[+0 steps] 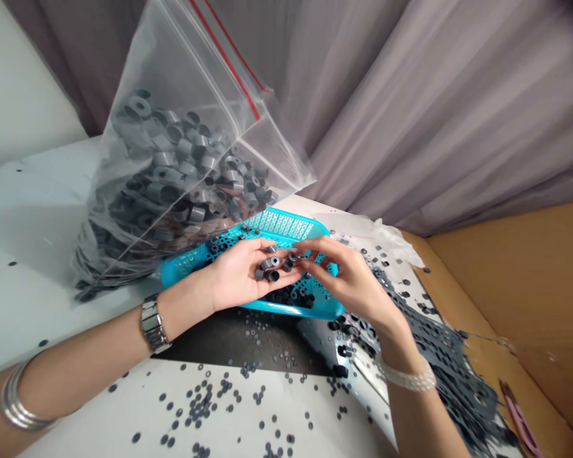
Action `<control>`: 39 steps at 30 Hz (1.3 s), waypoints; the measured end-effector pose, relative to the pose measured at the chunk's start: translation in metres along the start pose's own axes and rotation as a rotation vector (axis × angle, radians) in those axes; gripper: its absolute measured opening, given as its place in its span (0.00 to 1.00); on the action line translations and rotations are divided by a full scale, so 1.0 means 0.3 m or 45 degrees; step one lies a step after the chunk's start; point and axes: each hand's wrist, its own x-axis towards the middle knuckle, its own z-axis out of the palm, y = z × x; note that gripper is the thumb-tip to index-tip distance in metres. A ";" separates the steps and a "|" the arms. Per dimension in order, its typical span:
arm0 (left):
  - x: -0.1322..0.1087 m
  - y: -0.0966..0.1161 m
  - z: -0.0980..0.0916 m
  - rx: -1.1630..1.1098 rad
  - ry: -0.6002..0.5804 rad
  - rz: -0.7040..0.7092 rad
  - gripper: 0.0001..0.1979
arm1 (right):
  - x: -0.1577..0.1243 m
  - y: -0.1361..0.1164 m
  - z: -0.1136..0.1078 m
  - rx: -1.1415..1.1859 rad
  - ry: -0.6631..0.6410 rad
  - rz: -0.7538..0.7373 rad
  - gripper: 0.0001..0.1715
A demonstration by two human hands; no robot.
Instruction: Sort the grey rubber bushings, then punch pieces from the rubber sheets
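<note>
My left hand (239, 277) lies palm up over a turquoise perforated plastic basket (286, 224), holding several small grey rubber bushings (268, 267) in its cupped fingers. My right hand (348, 280) reaches across from the right, its fingertips at those bushings. I cannot tell whether it grips one. More dark pieces (291, 296) lie in the basket below my hands. Behind the basket slumps a large clear zip-lock bag (186, 83) with a red seal, filled with grey bushings (172, 184).
Small dark discs (195, 407) are scattered over the white table (38, 216). A punched dark rubber sheet (439, 356) trails down the right, beside a cardboard box wall (506, 280) and a pink-handled tool (518, 413). A grey curtain (410, 108) hangs behind.
</note>
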 end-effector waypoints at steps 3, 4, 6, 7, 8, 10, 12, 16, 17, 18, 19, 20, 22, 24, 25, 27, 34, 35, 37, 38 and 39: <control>0.003 0.000 -0.005 0.018 -0.042 -0.011 0.12 | -0.002 -0.009 0.005 -0.032 -0.027 -0.037 0.16; 0.003 0.001 -0.006 0.024 -0.055 -0.010 0.11 | -0.002 -0.011 0.008 -0.036 -0.030 -0.041 0.16; 0.002 0.000 -0.007 0.036 -0.068 0.000 0.11 | 0.000 -0.013 0.012 -0.033 -0.035 -0.041 0.17; 0.001 0.000 -0.006 0.040 -0.071 0.005 0.11 | 0.001 -0.014 0.013 -0.030 -0.033 -0.040 0.17; 0.000 0.000 -0.006 0.045 -0.073 0.008 0.11 | 0.001 -0.014 0.013 -0.029 -0.027 -0.041 0.17; -0.002 -0.001 -0.006 0.061 -0.086 0.007 0.11 | 0.001 -0.015 0.014 -0.029 -0.011 -0.043 0.16; -0.002 -0.001 -0.008 0.075 -0.099 0.004 0.12 | 0.000 -0.015 0.017 -0.025 0.007 -0.032 0.14; 0.004 0.001 -0.014 0.068 -0.115 -0.003 0.15 | 0.005 0.003 0.028 0.165 0.110 0.110 0.08; 0.006 0.002 -0.015 0.054 -0.120 -0.003 0.17 | 0.007 0.011 0.031 0.289 0.159 0.168 0.08; 0.007 0.003 -0.015 0.039 -0.124 -0.001 0.19 | 0.010 0.020 0.032 0.450 0.209 0.232 0.08; 0.007 0.004 -0.014 0.027 -0.123 0.004 0.21 | 0.013 0.029 0.033 0.637 0.251 0.299 0.08; 0.007 0.004 -0.014 0.020 -0.122 0.006 0.22 | 0.015 0.036 0.033 0.834 0.284 0.370 0.09; 0.005 0.005 -0.014 0.022 -0.120 0.011 0.24 | 0.020 0.049 0.032 1.199 0.315 0.512 0.09; 0.003 0.006 -0.015 0.028 -0.119 0.020 0.24 | 0.024 0.055 0.034 1.430 0.336 0.629 0.08; 0.003 0.006 -0.016 0.030 -0.114 0.029 0.24 | 0.025 0.056 0.037 1.472 0.349 0.671 0.08; 0.003 0.005 -0.018 0.029 -0.097 0.054 0.24 | 0.028 0.053 0.049 1.423 0.354 0.702 0.08; 0.015 0.010 -0.023 0.024 0.007 0.141 0.20 | 0.018 -0.001 0.088 0.303 0.213 0.197 0.10; 0.016 0.011 -0.025 0.034 0.007 0.139 0.19 | 0.014 -0.009 0.087 0.144 0.181 0.111 0.10; 0.016 0.013 -0.028 0.047 -0.013 0.122 0.17 | 0.007 -0.020 0.080 -0.054 0.103 -0.004 0.10; 0.016 0.013 -0.029 0.051 -0.025 0.117 0.17 | 0.005 -0.021 0.077 -0.109 0.071 -0.035 0.11; 0.015 0.014 -0.030 0.054 -0.036 0.116 0.16 | 0.004 -0.020 0.075 -0.150 0.056 -0.051 0.11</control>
